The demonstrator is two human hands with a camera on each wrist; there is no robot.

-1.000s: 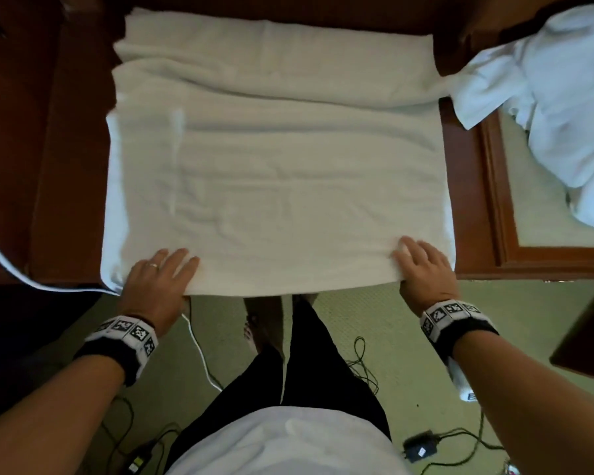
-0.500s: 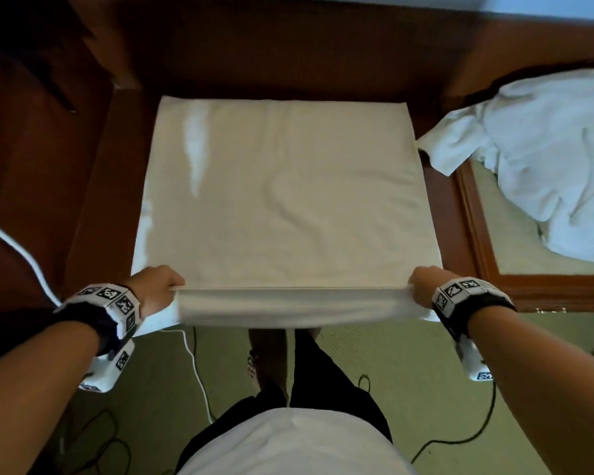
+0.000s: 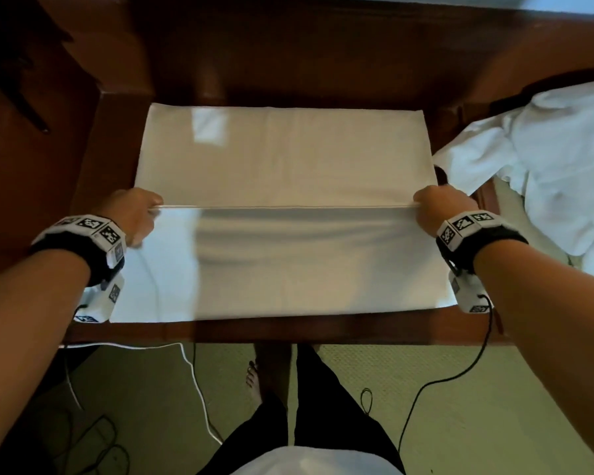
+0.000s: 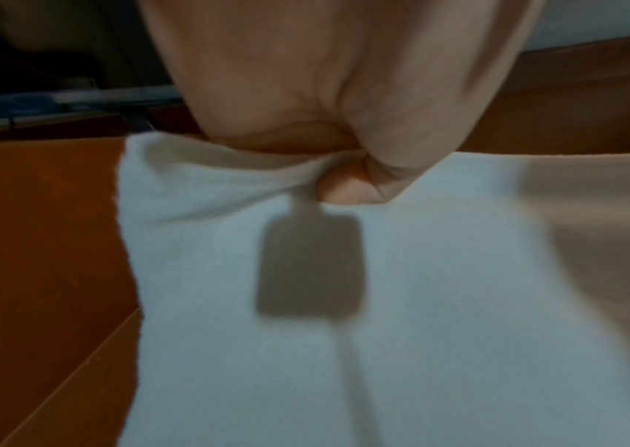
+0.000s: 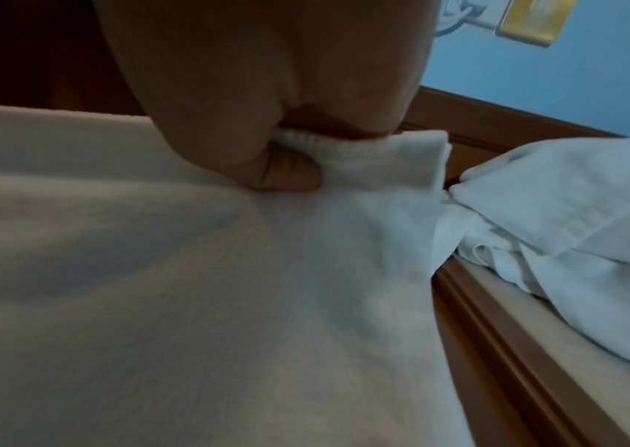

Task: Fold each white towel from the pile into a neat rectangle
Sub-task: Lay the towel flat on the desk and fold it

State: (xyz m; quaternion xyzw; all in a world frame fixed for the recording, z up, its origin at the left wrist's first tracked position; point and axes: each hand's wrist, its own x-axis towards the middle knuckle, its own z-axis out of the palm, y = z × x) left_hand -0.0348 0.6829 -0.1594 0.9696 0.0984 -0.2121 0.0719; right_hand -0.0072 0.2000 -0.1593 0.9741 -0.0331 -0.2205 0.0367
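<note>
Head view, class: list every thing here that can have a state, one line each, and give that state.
towel: spread on the table, near edge lifted and stretched taut, partway through a fold.
left hand: pinches the towel's lifted edge at its left end.
right hand: pinches the lifted edge at its right end.
pile of white towels: crumpled, unfolded, to the right.
table: partly covered by the towel.

Both arms reach forward, well apart and roughly level. The left hand (image 3: 136, 210) is curled into a fist, thumb (image 4: 347, 187) tucked under the fingers, pinching the towel (image 3: 288, 255) at its left edge. The right hand (image 3: 443, 210) is fisted likewise, its thumb (image 5: 286, 174) pressing the cloth's right edge against the curled fingers. Each wrist wears a marker band.
</note>
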